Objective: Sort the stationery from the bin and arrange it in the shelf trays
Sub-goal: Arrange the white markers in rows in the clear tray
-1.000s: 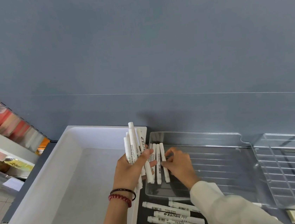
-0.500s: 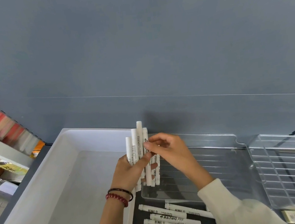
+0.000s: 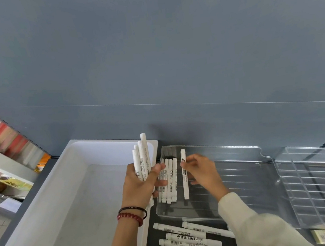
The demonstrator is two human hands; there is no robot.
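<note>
Being set into clear tray [image 3: 237, 187], mid-frame: white marker [image 3: 185, 183], pinched by right hand [image 3: 202, 172]; bundle [image 3: 142, 157] being gripped by left hand [image 3: 138, 188]. Next, likely: snugging against row [image 3: 169, 180].

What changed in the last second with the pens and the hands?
The right hand left the clear tray, pinched one pen from the bundle in the left hand and carried it back beside the row of pens in the tray. The left hand kept gripping the bundle; the row stayed put.
</note>
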